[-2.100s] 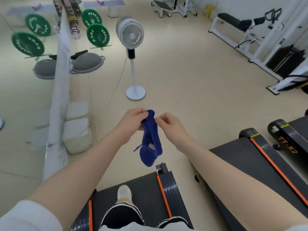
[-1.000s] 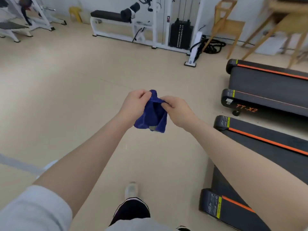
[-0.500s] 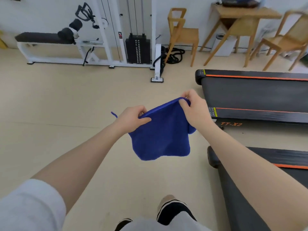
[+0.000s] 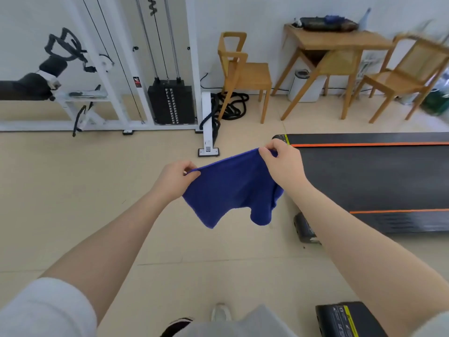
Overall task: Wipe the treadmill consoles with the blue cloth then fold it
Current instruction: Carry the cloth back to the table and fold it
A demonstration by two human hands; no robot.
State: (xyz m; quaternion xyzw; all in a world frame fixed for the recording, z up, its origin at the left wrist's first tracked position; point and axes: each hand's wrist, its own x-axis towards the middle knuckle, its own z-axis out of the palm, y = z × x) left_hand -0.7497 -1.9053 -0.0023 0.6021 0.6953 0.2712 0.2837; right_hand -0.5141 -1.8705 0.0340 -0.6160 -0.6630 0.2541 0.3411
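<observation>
The blue cloth point(image 4: 233, 188) hangs spread in the air in front of us, above the pale floor point(image 4: 73, 190), held by its upper edge with its two lower corners drooping. Largest in view, the dark treadmill point(image 4: 379, 181) with orange stripes lies flat to our right, its near end just behind the cloth. At the far wall we see a white cable weight machine point(image 4: 170, 98) with a black weight stack, then a wooden worktop point(image 4: 335, 42) with wooden chairs point(image 4: 245, 74) on either side. Our left hand point(image 4: 176, 181) pinches the cloth's left top corner between thumb and curled fingers. Our right hand point(image 4: 281, 164), slightly higher, pinches the right top corner the same way. One pale shoe point(image 4: 220, 312) shows at the bottom.
</observation>
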